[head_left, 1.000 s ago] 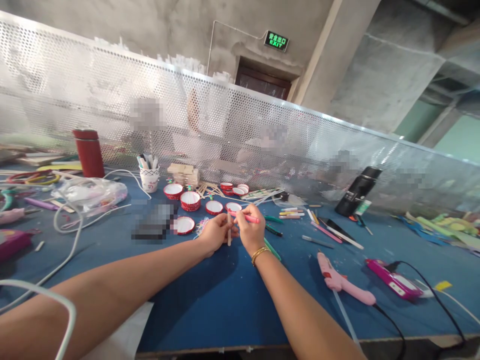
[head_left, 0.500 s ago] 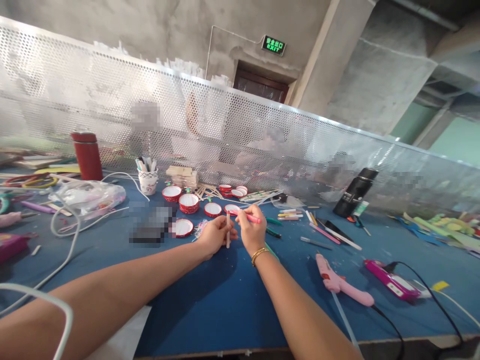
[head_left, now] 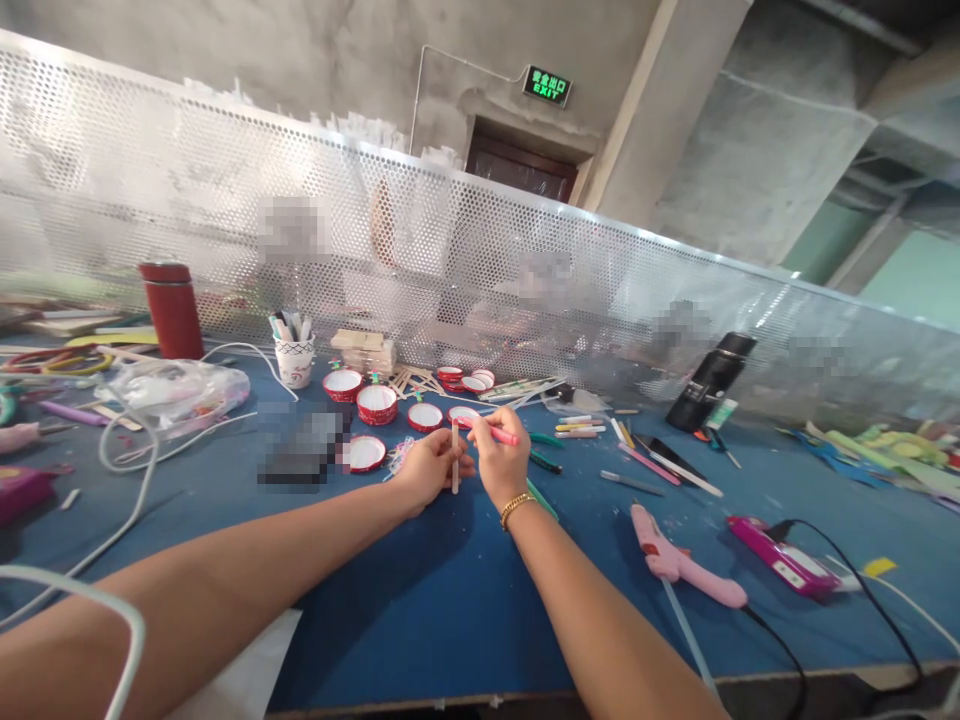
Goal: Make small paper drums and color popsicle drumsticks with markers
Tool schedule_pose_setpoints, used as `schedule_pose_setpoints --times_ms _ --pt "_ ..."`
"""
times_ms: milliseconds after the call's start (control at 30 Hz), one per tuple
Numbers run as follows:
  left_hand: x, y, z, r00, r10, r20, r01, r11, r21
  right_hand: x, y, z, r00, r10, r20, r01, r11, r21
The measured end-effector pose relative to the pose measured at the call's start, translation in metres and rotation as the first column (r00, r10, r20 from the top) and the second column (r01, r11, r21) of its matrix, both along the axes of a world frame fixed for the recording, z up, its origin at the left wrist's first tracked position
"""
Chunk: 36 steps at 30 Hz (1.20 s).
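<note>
Pinched between the fingers of my left hand (head_left: pixel 429 470) is a flat wooden craft stick (head_left: pixel 455 475), held upright above the table. The stick's top end looks reddish. My right hand (head_left: pixel 504 452) grips a pink-red marker (head_left: pixel 501 435) like a pen, with its tip close to the top of the stick; whether they touch is too small to tell. Just beyond my hands lie round red-rimmed lids with white insides, one of them a single lid (head_left: pixel 425 417) and others in a stack (head_left: pixel 377 404). A lone lid (head_left: pixel 365 454) lies left of my left hand.
A pink glue gun (head_left: pixel 682 565) and a purple power strip (head_left: pixel 784 558) with cords lie to the right. Black bottle (head_left: pixel 709 385), red bottle (head_left: pixel 172 312) and a cup of pens (head_left: pixel 294 360) stand along the perforated metal divider (head_left: pixel 480 260). White cables (head_left: pixel 142 490) loop at left.
Both hands keep nearly the same pose, the marker staying by the top of the stick. The whole view has shifted very slightly.
</note>
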State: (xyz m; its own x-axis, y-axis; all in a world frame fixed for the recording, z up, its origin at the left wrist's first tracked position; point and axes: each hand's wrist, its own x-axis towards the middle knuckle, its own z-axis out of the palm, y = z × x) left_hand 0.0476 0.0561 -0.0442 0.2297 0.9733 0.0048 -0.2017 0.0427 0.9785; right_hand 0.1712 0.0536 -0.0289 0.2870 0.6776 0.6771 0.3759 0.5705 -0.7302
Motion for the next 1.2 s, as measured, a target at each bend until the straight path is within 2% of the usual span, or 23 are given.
schedule_pose_setpoints --times_ms 600,1067,1200 --pt "0.0005 0.0009 -0.0002 1.0 0.016 -0.011 -0.016 1.0 -0.008 0.0001 -0.0012 -0.0025 0.998 0.035 0.044 -0.035 0.999 -0.011" --pt "-0.0004 -0.0009 0.002 1.0 0.013 -0.009 -0.013 0.999 -0.03 0.0052 0.0017 -0.0017 0.999 -0.031 0.026 0.031 0.999 -0.019" --pt "-0.0008 -0.0001 0.0009 1.0 0.01 -0.003 -0.01 1.0 -0.018 0.0029 -0.0005 -0.0011 1.0 -0.012 0.026 0.012 1.0 -0.007"
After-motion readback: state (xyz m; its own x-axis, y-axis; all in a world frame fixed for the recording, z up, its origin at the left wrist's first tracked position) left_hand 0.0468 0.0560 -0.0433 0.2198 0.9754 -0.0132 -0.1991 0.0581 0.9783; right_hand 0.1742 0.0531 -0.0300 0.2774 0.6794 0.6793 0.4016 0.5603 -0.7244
